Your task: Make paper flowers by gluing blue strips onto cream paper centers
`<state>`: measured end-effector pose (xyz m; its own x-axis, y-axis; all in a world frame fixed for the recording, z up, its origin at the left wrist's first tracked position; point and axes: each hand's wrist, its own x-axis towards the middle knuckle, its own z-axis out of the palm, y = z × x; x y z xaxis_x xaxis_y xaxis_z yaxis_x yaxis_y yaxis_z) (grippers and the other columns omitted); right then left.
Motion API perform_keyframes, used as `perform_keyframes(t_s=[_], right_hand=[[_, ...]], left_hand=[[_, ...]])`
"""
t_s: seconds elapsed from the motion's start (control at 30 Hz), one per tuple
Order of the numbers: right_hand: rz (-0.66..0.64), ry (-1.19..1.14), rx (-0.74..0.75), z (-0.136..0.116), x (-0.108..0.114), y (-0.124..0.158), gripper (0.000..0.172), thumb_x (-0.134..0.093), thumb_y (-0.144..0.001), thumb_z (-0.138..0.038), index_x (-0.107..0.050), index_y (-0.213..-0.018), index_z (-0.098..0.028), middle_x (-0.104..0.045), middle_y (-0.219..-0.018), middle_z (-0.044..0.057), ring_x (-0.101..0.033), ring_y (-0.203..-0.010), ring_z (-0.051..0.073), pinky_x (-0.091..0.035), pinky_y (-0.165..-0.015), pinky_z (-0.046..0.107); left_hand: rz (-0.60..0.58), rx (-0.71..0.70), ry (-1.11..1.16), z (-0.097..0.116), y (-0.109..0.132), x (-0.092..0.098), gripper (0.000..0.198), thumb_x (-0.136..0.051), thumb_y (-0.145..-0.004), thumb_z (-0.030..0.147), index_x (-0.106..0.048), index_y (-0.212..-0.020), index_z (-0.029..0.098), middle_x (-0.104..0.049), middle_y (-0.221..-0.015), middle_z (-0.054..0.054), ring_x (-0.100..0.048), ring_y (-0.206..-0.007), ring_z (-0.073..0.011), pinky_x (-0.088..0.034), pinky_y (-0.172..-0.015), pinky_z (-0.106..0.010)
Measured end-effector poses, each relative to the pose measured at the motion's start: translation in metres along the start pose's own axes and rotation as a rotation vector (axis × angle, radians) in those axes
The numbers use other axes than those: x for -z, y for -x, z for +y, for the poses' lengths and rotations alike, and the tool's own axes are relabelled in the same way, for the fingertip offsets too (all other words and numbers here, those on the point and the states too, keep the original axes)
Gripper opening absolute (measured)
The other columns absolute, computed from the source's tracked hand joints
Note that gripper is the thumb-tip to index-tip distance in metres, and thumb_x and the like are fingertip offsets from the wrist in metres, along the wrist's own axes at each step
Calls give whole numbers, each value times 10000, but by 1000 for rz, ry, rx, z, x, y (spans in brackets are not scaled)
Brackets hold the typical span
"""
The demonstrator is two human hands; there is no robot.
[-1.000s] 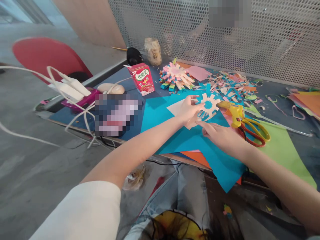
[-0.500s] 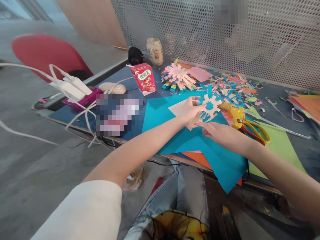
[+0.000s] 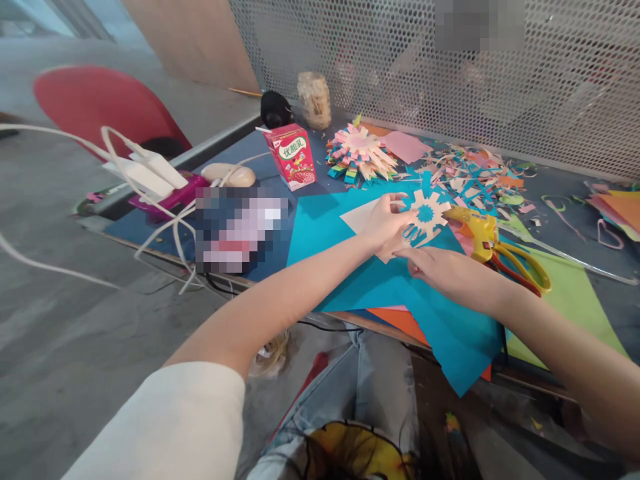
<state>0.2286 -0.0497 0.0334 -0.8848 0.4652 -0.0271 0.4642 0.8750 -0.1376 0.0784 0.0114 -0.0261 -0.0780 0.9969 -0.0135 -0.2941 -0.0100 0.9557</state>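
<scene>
My left hand pinches the left edge of a pale pink paper cutout with a ring of square-ended tabs. Blue shows through its round middle. Beneath that hand lies a pale pink sheet, on top of large blue paper. My right hand is close below, its index finger reaching to the pale sheet's lower edge and the other fingers curled. Anything inside those fingers is hidden. Just right of the cutout rests a yellow glue gun, with yellow and red loop-shaped handles beside it.
A layered paper flower and a heap of paper scraps lie behind. Left of them stands a red drink carton. A purple power strip with white cables is at the left edge. Green paper lies at right.
The whole scene has shifted slightly right in view as the camera moved. Both hands and the cutout keep nearly the same places over the blue paper.
</scene>
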Motion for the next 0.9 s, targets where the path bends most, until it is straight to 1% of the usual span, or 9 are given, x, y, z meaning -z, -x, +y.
perform_keyframes(t_s=[0.13, 0.27, 0.37, 0.43, 0.53, 0.67, 0.77, 0.83, 0.9], right_hand=[[1, -48, -55, 1, -3, 0, 351, -361, -866, -108, -491, -1189, -149, -637, -838, 70, -600, -749, 172, -471, -647, 269], [12, -88, -97, 3, -9, 2, 358, -360, -872, -108, -488, -1202, -167, -621, -847, 65, -587, -774, 178, -463, -688, 291], [5, -94, -105, 2, -9, 2, 346, -366, -870, -118, -500, -1186, -163, -616, -861, 78, -582, -793, 195, -458, -688, 307], [14, -126, -109, 2, -7, 2, 339, -370, -871, -133, -490, -1186, -165, -614, -860, 79, -579, -791, 199, -463, -688, 317], [65, -219, -107, 4, -7, 3, 354, -384, -871, -153, -434, -1220, -187, -611, -849, 61, -576, -765, 186, -474, -687, 315], [115, -342, -132, 10, -10, 7, 378, -403, -879, -202, -370, -1255, -219, -587, -863, 40, -572, -763, 170, -480, -704, 314], [70, -396, -158, 13, -10, 7, 396, -463, -873, -280, -384, -1258, -224, -569, -922, 44, -552, -790, 170, -474, -729, 325], [10, -391, -152, 13, -8, 6, 366, -486, -872, -321, -430, -1217, -210, -557, -899, 41, -531, -779, 169, -458, -719, 318], [-38, -387, -131, 13, -7, 3, 315, -465, -888, -323, -457, -1177, -198, -540, -840, 28, -510, -743, 161, -440, -692, 304]], left_hand=[[0, 1, -14, 2, 2, 0, 376, -693, -709, 158, -475, -1015, 184, -501, -847, 15, -568, -679, -75, -482, -648, -220], [11, -15, -31, 3, 4, -2, 360, -690, -715, 156, -478, -1004, 186, -501, -800, 26, -571, -673, -81, -486, -659, -229], [11, -16, -19, 4, 4, -2, 321, -669, -735, 140, -474, -988, 177, -491, -751, 38, -560, -637, -74, -480, -642, -217], [11, -1, -9, 5, 4, -2, 314, -665, -739, 135, -474, -986, 177, -500, -776, 31, -564, -644, -73, -478, -631, -209], [13, 7, -12, 5, 3, -2, 350, -689, -721, 139, -481, -999, 181, -519, -863, 7, -581, -694, -84, -487, -646, -211], [14, 8, -22, 5, 1, -2, 343, -690, -720, 136, -479, -987, 177, -515, -868, 0, -582, -694, -88, -490, -638, -209], [12, 17, -38, 6, 2, -2, 334, -684, -726, 146, -479, -989, 175, -522, -861, -2, -578, -669, -86, -480, -608, -206], [10, 25, -35, 6, 2, -3, 340, -689, -721, 152, -486, -993, 179, -531, -880, -4, -574, -659, -81, -483, -619, -212], [14, 31, -26, 5, 1, -3, 350, -695, -713, 151, -491, -996, 183, -536, -911, -10, -576, -665, -79, -488, -638, -221]])
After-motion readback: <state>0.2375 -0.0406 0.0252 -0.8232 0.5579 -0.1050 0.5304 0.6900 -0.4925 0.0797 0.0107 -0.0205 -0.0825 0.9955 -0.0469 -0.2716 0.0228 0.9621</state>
